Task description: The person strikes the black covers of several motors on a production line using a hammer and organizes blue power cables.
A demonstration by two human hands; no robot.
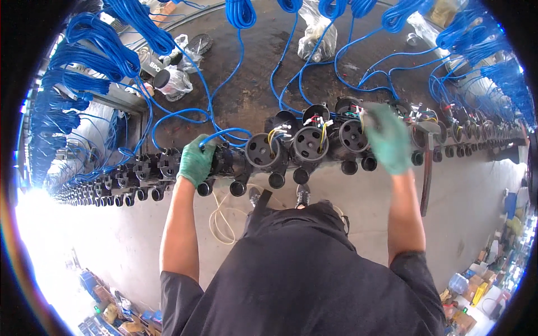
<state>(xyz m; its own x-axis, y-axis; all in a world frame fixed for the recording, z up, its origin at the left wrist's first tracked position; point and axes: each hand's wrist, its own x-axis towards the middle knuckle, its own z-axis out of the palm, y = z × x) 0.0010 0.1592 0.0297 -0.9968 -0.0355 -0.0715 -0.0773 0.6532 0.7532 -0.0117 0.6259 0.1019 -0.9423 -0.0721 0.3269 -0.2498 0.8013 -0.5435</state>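
My left hand point(196, 162), in a green glove, is closed at a black motor housing point(223, 159) in the row. A blue cable point(227, 133) comes out between its fingers and loops to the right. My right hand point(390, 143), gloved the same way, is smeared by motion above the housings to the right. A dark blur at its fingers hides whether it holds anything. Between my hands stand open round black housings point(309, 144) with vented end plates, yellow wires point(324, 137) and small white connectors point(284, 130).
A hammer point(427, 168) lies over the bench edge, right of my right hand. Bundled blue cables point(241, 14) hang along the far side. Clear plastic bags point(318, 36) lie on the dark bench point(252, 78). A pale hose point(221, 224) is on the floor near my feet.
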